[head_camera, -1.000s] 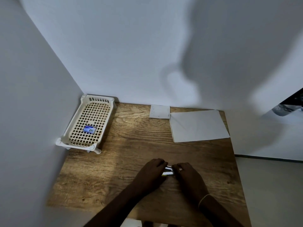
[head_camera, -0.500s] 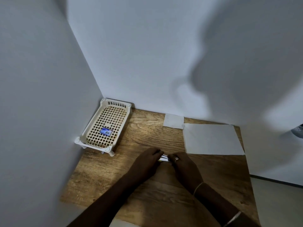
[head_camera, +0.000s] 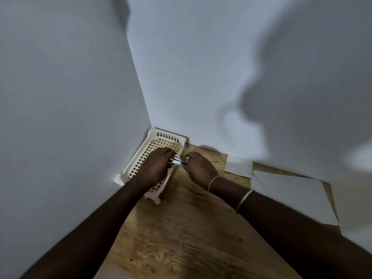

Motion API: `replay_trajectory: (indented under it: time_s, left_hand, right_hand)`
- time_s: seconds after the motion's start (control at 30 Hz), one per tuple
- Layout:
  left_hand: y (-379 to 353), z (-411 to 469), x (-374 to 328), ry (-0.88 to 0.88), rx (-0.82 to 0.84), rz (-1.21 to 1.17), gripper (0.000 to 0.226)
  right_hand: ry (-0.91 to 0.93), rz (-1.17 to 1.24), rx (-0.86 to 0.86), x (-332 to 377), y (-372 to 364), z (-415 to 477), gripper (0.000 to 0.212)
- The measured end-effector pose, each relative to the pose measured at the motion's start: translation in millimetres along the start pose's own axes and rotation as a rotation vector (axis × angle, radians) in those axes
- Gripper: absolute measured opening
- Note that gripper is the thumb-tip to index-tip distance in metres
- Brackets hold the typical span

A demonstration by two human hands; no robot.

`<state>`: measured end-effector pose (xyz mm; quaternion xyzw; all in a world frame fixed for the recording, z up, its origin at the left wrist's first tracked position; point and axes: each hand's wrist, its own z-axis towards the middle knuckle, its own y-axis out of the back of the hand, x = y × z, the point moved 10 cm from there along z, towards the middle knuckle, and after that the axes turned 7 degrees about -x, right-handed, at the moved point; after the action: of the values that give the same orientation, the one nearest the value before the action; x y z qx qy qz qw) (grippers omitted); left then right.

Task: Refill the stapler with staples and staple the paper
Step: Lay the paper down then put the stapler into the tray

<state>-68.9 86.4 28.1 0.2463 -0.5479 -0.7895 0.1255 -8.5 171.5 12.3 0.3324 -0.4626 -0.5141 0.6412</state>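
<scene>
A small metallic stapler point(head_camera: 177, 160) shows between my two hands, over the right rim of the cream lattice basket point(head_camera: 155, 146). My left hand point(head_camera: 156, 168) grips its left end above the basket. My right hand point(head_camera: 199, 168), wearing a ring, holds its right end with the fingertips. Most of the stapler is hidden by my fingers. A large white sheet of paper point(head_camera: 291, 196) lies on the wooden table point(head_camera: 181, 238) at the right. The small blue staple box seen earlier in the basket is hidden under my left hand.
A small white paper square point(head_camera: 238, 166) lies by the back wall, left of the large sheet. The basket sits in the corner where the left wall and the back wall meet. The table's right edge runs past the large sheet.
Both hands have carried the stapler from the table's middle to the far left, over the basket. The camera has tilted and turned left, and the blue box is now covered.
</scene>
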Motion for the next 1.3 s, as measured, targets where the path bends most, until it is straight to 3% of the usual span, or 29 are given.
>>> replay_trajectory:
  time_s: [0.2,0.5,1.1,1.2,1.3]
  left_hand:
    - [-3.3,18.2,65.1,0.086,0.063,0.010,0.061]
    - [-30.7,28.3,101.1,0.162,0.128,-0.075,0.051]
    - [-45.8,24.0,106.7,0.147,0.255,-0.137,0.077]
    - [-38.1,23.7,103.8,0.150,0.223,-0.158,0.080]
    - [-28.9,22.9,95.6,0.154,0.156,-0.148,0.080]
  right_hand:
    - [-0.002,0.014,0.058,11.7,-42.7,55.9,0.015]
    - [-0.036,0.003,0.156,1.6,-89.9,77.1,0.019]
    - [0.039,-0.042,0.110,10.5,-66.8,65.0,0.023]
    - [0.041,-0.058,0.021,12.5,-47.9,57.2,0.032]
    - [-0.086,-0.026,-0.011,-1.1,-35.3,46.1,0.046]
